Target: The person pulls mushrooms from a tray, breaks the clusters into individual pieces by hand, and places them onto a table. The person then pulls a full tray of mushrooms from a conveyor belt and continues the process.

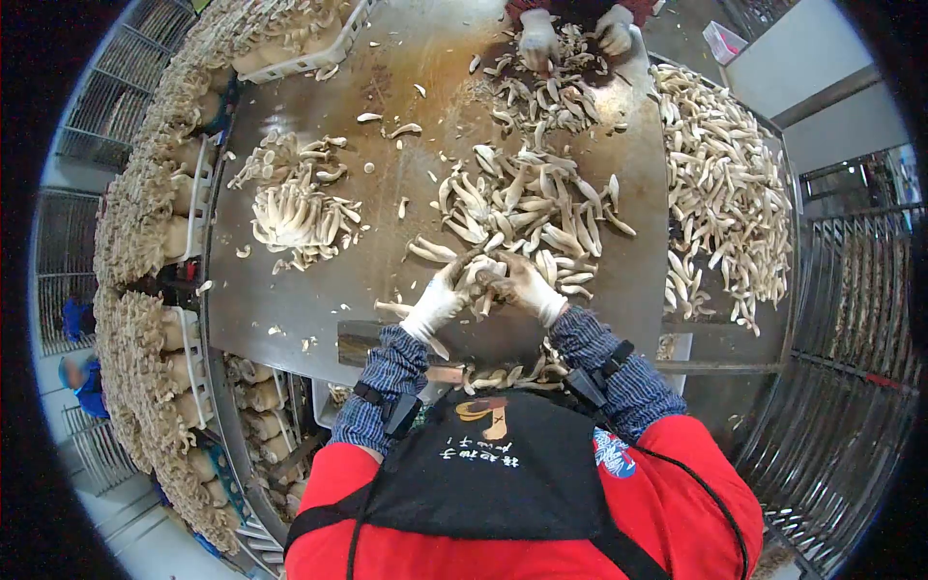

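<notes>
My left hand [440,302], in a white glove with dirty fingertips, is closed on a pale mushroom [478,274] in front of my chest. Close beside it, my right hand [527,289], gloved the same way, has its fingers curled in at the same spot; what they grip is partly hidden. Just beyond both hands spreads a loose pile of long-stemmed mushrooms [527,198] on the metal table [406,227]. More mushrooms lie between my hands and my apron, at the table's near edge. A clump of mushrooms [295,215] sits to the left.
Across the table, a co-worker's gloved hands [538,41] are over another mushroom pile [551,101]. A large heap of mushrooms [720,184] covers the surface at right. Crates of mushroom blocks [193,198] are stacked along the left edge. Metal racks [855,290] stand at far right.
</notes>
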A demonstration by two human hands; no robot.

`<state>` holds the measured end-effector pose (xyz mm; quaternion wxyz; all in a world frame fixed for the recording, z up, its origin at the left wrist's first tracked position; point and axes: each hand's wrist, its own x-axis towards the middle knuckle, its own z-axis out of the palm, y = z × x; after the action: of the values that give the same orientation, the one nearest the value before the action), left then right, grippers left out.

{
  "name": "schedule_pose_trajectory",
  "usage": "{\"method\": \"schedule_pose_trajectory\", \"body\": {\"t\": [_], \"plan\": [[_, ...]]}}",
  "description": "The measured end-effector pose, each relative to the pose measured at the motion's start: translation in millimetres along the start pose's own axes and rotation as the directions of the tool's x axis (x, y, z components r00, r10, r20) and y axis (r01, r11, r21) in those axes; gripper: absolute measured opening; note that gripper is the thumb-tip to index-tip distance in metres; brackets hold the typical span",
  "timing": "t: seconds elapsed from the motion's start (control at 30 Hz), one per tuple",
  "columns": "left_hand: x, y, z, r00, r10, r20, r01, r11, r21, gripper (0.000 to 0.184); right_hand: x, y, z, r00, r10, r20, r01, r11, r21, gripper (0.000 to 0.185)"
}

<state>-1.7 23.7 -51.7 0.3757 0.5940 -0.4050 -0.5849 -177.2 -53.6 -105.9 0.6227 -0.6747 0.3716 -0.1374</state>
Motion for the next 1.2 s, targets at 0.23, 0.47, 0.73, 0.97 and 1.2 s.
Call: {"method": "schedule_pose_trajectory", "body": {"t": [0.23,0.47,0.73,0.97,1.2], "plan": [[13,-41,11,0.977,0.135,-0.165,-0.192,0.897,-0.399,0.056,-4,-31,16,0.999,-0.025,-0.048,0.04,0.943,0.33,0.047],[1,-6,-12,0.956,0.081,-0.281,-0.194,0.893,-0.405,0.022,21,-17,8,0.994,0.001,-0.111,0.052,0.875,0.48,0.049],[32,-48,-81,0.892,0.45,-0.025,-0.132,0.313,0.941,0.043,78,15,23,0.842,-0.537,-0.049,0.103,0.249,-0.963,0.035],[59,-65,-65,0.902,0.42,-0.102,0.044,0.144,0.989,0.042,85,-22,13,0.981,-0.167,-0.103,0.016,0.591,-0.806,0.04],[35,-39,-45,0.923,-0.048,-0.381,-0.124,0.902,-0.413,0.025,63,17,-15,0.886,-0.337,-0.318,0.337,0.94,-0.056,0.041]]}}
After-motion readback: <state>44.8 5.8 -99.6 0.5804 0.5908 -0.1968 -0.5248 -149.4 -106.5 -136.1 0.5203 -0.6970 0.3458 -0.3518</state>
